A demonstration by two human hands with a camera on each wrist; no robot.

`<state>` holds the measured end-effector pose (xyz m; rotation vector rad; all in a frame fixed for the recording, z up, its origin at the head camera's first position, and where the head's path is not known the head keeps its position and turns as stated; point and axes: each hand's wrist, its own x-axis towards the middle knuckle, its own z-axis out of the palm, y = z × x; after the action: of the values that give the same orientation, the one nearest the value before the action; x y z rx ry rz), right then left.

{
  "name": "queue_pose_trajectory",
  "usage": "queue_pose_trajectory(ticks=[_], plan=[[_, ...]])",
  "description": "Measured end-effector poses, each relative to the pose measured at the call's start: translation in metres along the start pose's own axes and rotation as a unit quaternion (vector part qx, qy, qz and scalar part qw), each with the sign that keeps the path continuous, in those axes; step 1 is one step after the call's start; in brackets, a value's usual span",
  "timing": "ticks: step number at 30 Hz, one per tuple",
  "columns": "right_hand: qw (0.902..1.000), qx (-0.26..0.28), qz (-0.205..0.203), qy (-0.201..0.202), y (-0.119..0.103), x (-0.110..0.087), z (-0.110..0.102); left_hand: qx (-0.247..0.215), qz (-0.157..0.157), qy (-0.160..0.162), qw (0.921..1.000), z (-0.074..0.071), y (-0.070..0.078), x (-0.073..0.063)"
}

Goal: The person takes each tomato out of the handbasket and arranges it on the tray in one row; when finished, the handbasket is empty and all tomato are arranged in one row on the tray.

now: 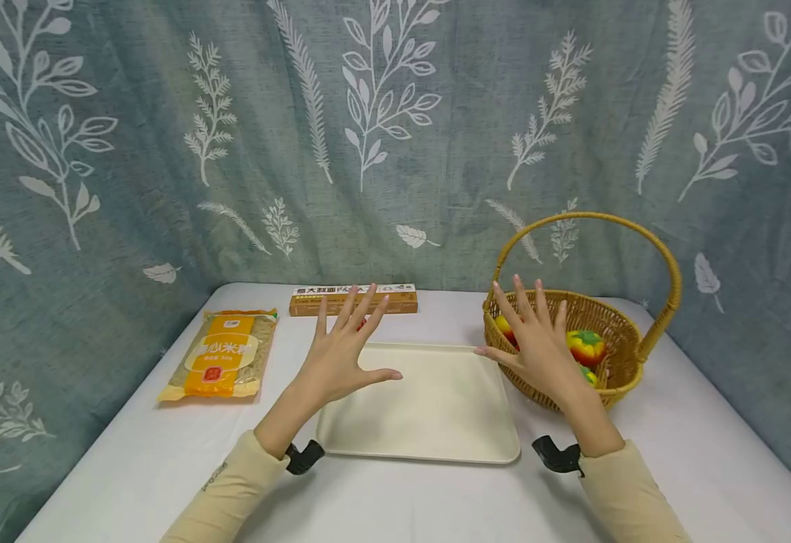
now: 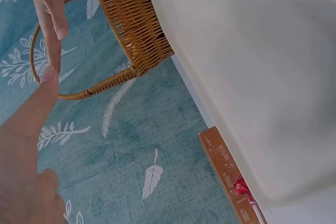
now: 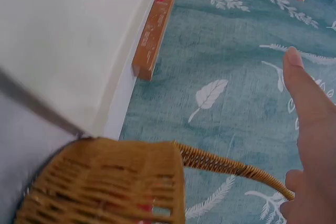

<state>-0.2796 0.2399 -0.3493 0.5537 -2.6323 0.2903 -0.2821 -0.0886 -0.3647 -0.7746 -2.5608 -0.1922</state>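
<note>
Both hands hover over the table with fingers spread and nothing held. In the head view my left hand (image 1: 341, 358) hangs above the left side of a cream tray (image 1: 429, 407). My right hand (image 1: 538, 347) is over the tray's right edge and overlaps the left side of a wicker basket (image 1: 622, 339). Red-and-yellow pepper-like pieces with green tops, such as this pepper (image 1: 586, 348), lie inside the basket. A small red thing (image 2: 240, 186) sits by the tray's far edge, partly hidden by my left hand in the head view.
An orange-and-clear bag of rice noodles (image 1: 222, 354) lies at the left of the white table (image 1: 395, 498). A long brown pasta box (image 1: 354, 301) rests at the back. The basket's tall handle (image 1: 669, 279) arches up at the right, and a patterned curtain (image 1: 395, 219) hangs behind.
</note>
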Motion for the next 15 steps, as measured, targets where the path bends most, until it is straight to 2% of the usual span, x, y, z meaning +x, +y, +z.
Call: queue_pose_trajectory(ticks=[6,10,15], plan=[[0.9991,0.041,-0.010,-0.009,0.022,-0.001,-0.010,-0.010,0.018,-0.027,0.9994,-0.001,-0.005,-0.010],[0.9951,0.093,-0.017,-0.028,0.033,0.001,-0.015,-0.051,0.015,-0.055,0.9971,0.000,-0.012,-0.021],[0.9908,0.120,-0.007,-0.062,0.045,0.008,-0.023,-0.117,-0.001,-0.088,0.9892,0.002,-0.023,-0.035]])
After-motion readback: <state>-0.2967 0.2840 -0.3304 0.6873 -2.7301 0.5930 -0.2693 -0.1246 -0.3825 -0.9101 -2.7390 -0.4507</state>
